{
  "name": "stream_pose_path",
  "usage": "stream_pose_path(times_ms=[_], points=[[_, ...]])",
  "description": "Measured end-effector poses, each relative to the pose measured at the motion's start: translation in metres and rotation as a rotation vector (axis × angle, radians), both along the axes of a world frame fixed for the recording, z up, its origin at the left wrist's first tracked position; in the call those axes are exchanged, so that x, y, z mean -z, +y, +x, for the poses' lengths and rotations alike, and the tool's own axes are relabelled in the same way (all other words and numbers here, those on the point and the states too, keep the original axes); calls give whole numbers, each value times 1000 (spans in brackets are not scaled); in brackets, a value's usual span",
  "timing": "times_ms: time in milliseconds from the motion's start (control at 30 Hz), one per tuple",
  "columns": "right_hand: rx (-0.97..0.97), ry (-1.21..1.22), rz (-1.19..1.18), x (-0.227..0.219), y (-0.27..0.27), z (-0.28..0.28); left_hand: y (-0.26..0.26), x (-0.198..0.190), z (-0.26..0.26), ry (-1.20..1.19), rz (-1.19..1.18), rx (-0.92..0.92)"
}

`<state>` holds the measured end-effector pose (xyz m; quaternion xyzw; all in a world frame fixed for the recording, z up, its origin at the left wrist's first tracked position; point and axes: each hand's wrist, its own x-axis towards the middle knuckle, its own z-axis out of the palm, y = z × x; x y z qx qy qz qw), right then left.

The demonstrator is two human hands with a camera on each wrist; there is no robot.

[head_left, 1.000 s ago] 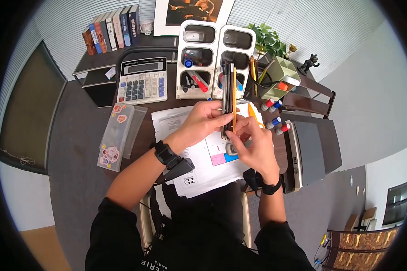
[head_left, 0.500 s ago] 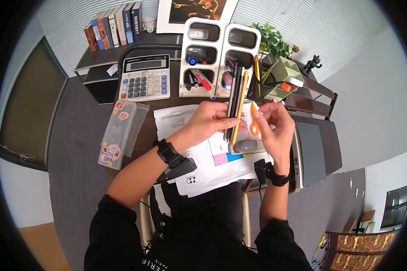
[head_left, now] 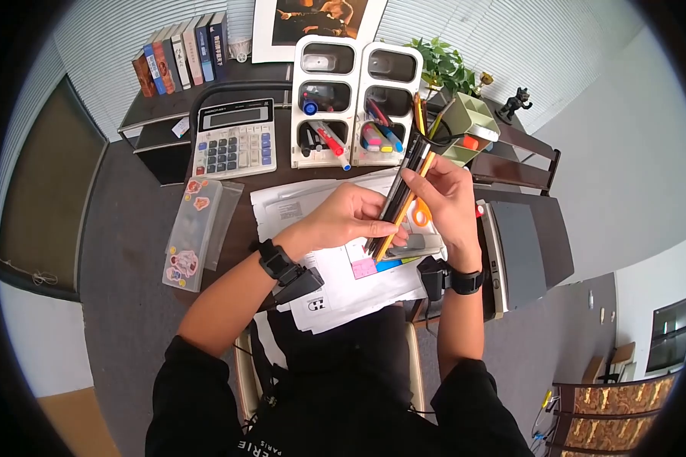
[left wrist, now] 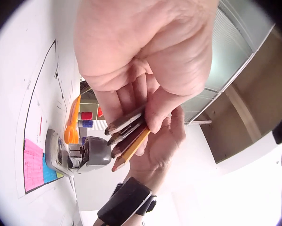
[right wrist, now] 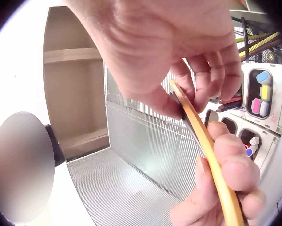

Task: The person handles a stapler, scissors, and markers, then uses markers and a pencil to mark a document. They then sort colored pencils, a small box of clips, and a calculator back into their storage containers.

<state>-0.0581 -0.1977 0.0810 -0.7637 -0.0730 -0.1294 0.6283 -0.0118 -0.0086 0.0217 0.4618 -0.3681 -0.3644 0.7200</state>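
Observation:
My left hand (head_left: 344, 215) holds a small bundle of dark pencils (head_left: 398, 198) and one yellow pencil (head_left: 412, 194), gripping them low down. Their sharpened tips point down towards me over the papers; the left wrist view shows the yellow pencil's tip (left wrist: 118, 164) beside several dark ones. Higher up, my right hand (head_left: 451, 204) pinches the bundle, thumb across the front and fingers behind. In the right wrist view the yellow pencil (right wrist: 210, 146) runs between both hands. A grey stapler (left wrist: 96, 153) and orange-handled scissors (head_left: 421, 215) lie just beyond the tips, partly hidden by the hands.
White papers (head_left: 339, 297) with a pink note (head_left: 363, 268) lie under the hands. Behind stand a white pen organizer (head_left: 326, 39), a calculator (head_left: 235, 145) and a green holder (head_left: 476, 126). A clear pencil case (head_left: 190, 236) lies left; a dark grey machine (head_left: 522, 255) stands right.
My right hand left the bundle's lower end, moved right, and now pinches its upper part. The pencils, upright before, lean to the right at the top; my left hand keeps its hold.

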Motion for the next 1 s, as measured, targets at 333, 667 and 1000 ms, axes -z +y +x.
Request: stream_pose_path(times_ms=[333, 667, 1000], points=[[22, 15, 112, -13, 2, 0, 3, -6, 1, -14, -12, -3], [193, -212, 313, -39, -16, 11, 3, 0, 1, -27, 116, 93], [238, -92, 230, -31, -34, -23, -2, 5, 3, 92, -4, -82]])
